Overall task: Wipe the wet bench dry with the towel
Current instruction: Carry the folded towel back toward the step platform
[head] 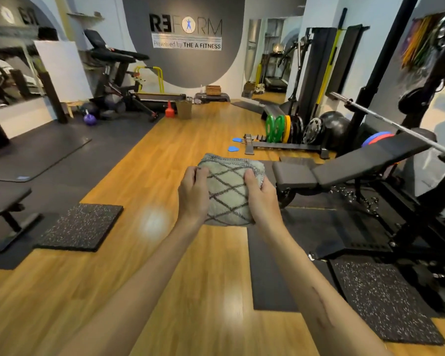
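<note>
**Towel folded and carried, bench not yet reached**

Held out at chest height over the wooden floor [190, 140], dead centre of view: a folded grey towel [229, 191] with a dark diamond pattern and stitched edge. Gripped at 9 o'clock by the left hand [193, 195] and at 3 o'clock by the right hand [261, 195], fingers curled over the top face, thumbs presumably beneath. Kept folded into a thick pad, probably to give a firm, absorbent wiping face and to stop loose corners trailing.

Off at 2 o'clock, well apart from the towel: the black incline bench [344, 168], seat pad nearest, backrest raised toward the barbell [385, 122]. Impossible to tell any wetness on the padding from here.

At 9 o'clock, partly cut off: a second, flat bench [5, 196]. Likely still the approach stage; no wiping begun, no contact with either bench.
</note>
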Tool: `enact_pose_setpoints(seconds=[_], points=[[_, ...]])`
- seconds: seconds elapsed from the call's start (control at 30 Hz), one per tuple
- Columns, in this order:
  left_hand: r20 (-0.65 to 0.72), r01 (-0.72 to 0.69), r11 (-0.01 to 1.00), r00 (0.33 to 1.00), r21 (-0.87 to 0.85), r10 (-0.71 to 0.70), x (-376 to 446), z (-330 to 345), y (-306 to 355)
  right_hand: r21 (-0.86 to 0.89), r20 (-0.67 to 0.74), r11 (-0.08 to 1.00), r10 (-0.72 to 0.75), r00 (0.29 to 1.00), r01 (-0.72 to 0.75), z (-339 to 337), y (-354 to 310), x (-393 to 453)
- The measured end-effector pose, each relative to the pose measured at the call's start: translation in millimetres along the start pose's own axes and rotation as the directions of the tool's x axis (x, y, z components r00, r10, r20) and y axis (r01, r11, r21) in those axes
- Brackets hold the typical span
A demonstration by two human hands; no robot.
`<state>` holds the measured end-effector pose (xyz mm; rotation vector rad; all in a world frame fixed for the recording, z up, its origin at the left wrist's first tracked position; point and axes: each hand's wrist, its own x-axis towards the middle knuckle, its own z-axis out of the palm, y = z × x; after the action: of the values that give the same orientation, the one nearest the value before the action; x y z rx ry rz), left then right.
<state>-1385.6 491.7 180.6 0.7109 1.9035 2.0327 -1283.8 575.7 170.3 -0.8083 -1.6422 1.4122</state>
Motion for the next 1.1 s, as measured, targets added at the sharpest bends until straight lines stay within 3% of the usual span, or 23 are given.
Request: enact_pose_setpoints(seconds=[0.33,0.73,1.1], points=[[-0.049,-0.008,1.000,0.999,-0.020,0.007,231.6,24.1,-40.0,-0.015,0.049,0.999,-0.039,0.998,0.039,98.2,18.6,214.0],[0.079,0.003,0.997,0.997,0.072,-0.009,517.0,66.6,-78.6,-0.037,-0.034,0.998,-0.055,0.998,0.054,206.9,41.1,463.5],[0.031,-0.044,0.987,0.999,0.155,0.039,770.7,144.5,-160.4,-0.031,0.056,0.999,-0.043,0.998,0.044,278.9,127.7,740.8]])
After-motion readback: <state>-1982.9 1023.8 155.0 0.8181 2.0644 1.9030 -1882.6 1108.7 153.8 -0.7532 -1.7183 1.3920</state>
